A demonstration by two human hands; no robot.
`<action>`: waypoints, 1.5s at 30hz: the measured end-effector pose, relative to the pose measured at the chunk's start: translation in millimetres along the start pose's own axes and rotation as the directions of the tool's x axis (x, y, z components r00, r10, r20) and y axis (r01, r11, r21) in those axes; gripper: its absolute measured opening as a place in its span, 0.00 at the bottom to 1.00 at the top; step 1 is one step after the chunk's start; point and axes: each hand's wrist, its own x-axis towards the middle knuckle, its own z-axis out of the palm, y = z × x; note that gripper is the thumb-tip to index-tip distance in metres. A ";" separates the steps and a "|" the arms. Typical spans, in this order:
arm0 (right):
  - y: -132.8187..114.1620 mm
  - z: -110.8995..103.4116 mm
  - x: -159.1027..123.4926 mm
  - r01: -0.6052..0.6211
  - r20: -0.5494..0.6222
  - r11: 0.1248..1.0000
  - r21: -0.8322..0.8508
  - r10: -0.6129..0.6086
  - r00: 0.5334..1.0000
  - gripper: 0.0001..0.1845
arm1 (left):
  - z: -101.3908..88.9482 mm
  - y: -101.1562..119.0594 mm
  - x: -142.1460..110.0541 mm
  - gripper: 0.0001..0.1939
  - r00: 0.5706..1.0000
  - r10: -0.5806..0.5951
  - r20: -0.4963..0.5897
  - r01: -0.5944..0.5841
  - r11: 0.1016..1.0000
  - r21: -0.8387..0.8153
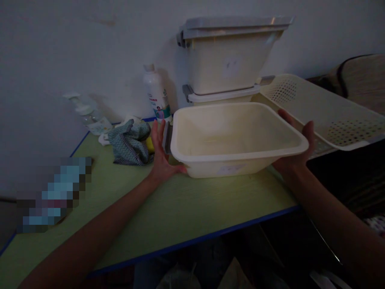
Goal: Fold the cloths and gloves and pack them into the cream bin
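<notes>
An open cream plastic storage bin (228, 162), without a lid, is between my hands, its inside facing up and towards me. My left hand (162, 158) grips the left end, fingers up beside the grey handle (167, 138) and thumb at the lower front edge. Around the right end curls my right hand (296, 150), partly hidden behind the rim. Whether the bin's base rests on the table is hard to tell. Behind it stands a lidded bin (231, 60) with a grey lid (237, 25), stacked on another bin (224, 97).
The green table (207, 204) has a blue edge. On its left are a pump bottle (93, 119), a white bottle (156, 92), a crumpled blue-grey cloth (129, 142) and a blurred-out flat object (57, 192). A perforated white basket (325, 108) stands at the right.
</notes>
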 end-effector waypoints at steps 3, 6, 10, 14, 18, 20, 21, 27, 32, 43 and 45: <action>-0.1 -3.1 1.3 0.021 0.099 0.994 -0.104 -0.010 0.995 0.21 | 2.5 -0.6 -2.7 0.60 0.995 0.100 0.029 -0.100 0.995 -0.022; -0.6 -2.8 2.9 0.025 0.092 0.990 -0.138 -0.012 0.996 0.18 | 3.4 -0.3 -1.5 0.54 0.993 0.121 0.006 -0.121 0.993 -0.009; -0.8 -1.6 4.7 0.005 0.050 0.985 -0.175 0.003 0.999 0.18 | 4.5 1.5 1.5 0.51 0.994 0.111 0.005 -0.111 0.994 -0.025; 1.0 3.1 5.4 -0.016 -0.009 0.991 -0.134 0.014 1.000 0.18 | 7.6 0.6 2.4 0.52 0.998 0.047 0.044 -0.043 0.995 -0.094; -2.1 11.3 1.6 -0.039 -0.132 0.999 -0.017 0.036 0.991 0.19 | 11.6 0.3 3.5 0.57 0.990 -0.074 0.121 0.095 0.980 -0.176; -8.4 11.7 -0.7 -0.047 -0.151 0.999 0.007 0.048 0.987 0.19 | 11.8 1.1 3.3 0.60 0.982 -0.121 0.147 0.147 0.972 -0.182; -12.8 10.7 -1.3 -0.036 -0.154 0.999 0.007 0.036 0.987 0.19 | 10.7 1.8 2.6 0.60 0.977 -0.140 0.160 0.168 0.969 -0.180; -44.1 20.2 -5.8 0.264 -0.215 0.948 -0.179 -0.299 0.930 0.25 | -24.3 11.3 -6.3 0.59 0.943 -0.198 0.267 0.230 0.969 -0.093; -46.3 79.0 -46.6 0.654 0.176 0.681 -0.330 -0.636 0.751 0.16 | -74.7 22.6 -9.6 0.43 0.963 -0.151 0.223 0.081 0.952 0.294; 35.7 166.5 -102.4 0.933 0.988 0.358 -0.033 -0.132 0.085 0.14 | -112.8 8.5 -30.6 0.26 0.970 -0.236 0.063 0.089 0.580 0.809; 57.9 173.7 -103.4 0.936 0.997 0.341 -0.082 0.015 0.082 0.12 | -113.9 8.7 -32.5 0.24 0.963 -0.262 0.065 0.109 0.598 0.794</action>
